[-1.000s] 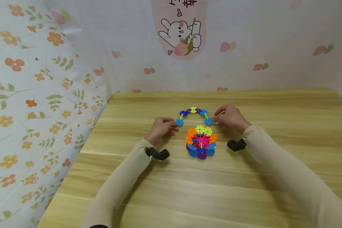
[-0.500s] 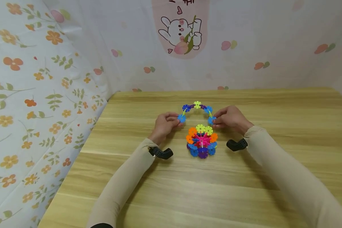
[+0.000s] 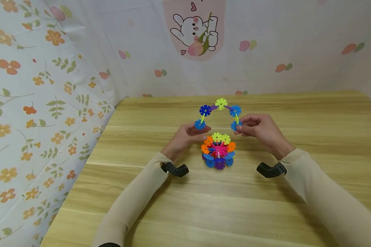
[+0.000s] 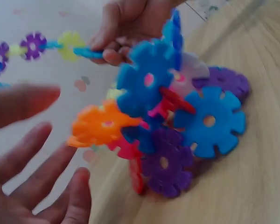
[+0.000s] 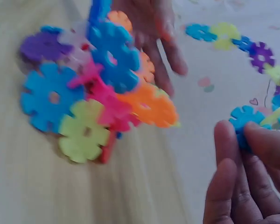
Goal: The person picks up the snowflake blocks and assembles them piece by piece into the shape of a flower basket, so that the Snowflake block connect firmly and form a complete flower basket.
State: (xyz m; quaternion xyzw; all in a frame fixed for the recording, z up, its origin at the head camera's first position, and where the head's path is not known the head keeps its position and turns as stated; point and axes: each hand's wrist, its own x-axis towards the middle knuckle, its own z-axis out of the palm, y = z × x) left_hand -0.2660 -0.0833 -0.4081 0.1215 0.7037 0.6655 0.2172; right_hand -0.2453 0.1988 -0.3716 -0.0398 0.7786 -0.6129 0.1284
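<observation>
An arched chain of interlocking flower-shaped plastic discs (image 3: 221, 103), in blue, purple and yellow-green, stands up above the table. My right hand (image 3: 266, 132) pinches the blue disc (image 5: 245, 122) at its right end between thumb and fingers. The left end disc (image 3: 200, 124) overlaps my left hand (image 3: 185, 139) in the head view; in the left wrist view that hand's fingers (image 4: 42, 179) are spread and hold nothing. Between the hands and nearer to me sits a rounded cluster of joined discs (image 3: 218, 151), pink in the middle with orange, yellow-green, blue and purple around it.
The wooden table (image 3: 204, 206) carries the cluster. A white printed cloth (image 3: 266, 41) hangs behind the table, and a floral cloth (image 3: 49, 103) covers the left side. Black devices (image 3: 271, 169) are strapped to both wrists.
The arched chain has risen off the table and moved slightly right. My left fingers took hold of its left end disc, then loosened from it; the right hand has come to pinch its right end.
</observation>
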